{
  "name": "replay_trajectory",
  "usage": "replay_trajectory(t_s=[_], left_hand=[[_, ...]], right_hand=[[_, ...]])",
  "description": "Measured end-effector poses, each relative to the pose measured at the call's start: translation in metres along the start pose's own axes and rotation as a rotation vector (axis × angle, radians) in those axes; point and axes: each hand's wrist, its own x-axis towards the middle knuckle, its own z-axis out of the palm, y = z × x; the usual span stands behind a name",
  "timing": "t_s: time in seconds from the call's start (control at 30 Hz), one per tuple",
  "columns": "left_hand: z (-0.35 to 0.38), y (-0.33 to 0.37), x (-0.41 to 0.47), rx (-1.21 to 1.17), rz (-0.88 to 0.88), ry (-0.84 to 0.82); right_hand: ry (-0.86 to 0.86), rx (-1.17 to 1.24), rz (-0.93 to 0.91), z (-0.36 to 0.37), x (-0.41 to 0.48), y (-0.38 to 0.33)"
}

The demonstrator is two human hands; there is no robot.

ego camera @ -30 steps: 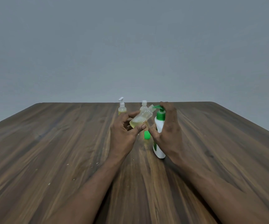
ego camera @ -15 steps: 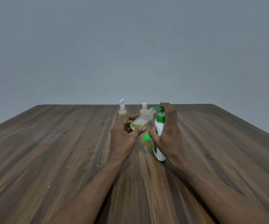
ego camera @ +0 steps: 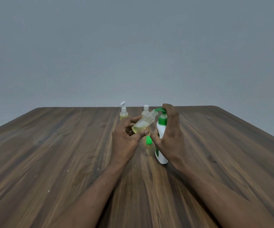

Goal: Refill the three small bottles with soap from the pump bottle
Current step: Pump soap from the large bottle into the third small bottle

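The right hand (ego camera: 169,137) wraps the upright pump bottle (ego camera: 161,134), hiding much of its body and green head. Just left of it, the left hand (ego camera: 124,139) grips an uncapped small bottle (ego camera: 142,125), which is tilted with its long axis slanting up and to the right and its mouth at the spout. Soap flow is indiscernible. A green cap (ego camera: 148,140) lies on the desk (ego camera: 50,145) beside the pump bottle.

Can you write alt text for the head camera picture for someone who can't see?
A person's left hand holds a small open bottle of yellowish soap tilted to the green spout of a white pump bottle, which the right hand grips, a finger on the pump. A green cap lies on the wooden table, and two more small bottles stand behind.
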Motion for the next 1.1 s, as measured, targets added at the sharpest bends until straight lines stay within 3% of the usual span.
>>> replay_trajectory(t_s=[1.1], left_hand=[[-0.0051,-0.0008,0.0038,-0.031,0.089,0.026]], right_hand=[[0.018,-0.001,0.000,0.0032,-0.0006,0.0038]])
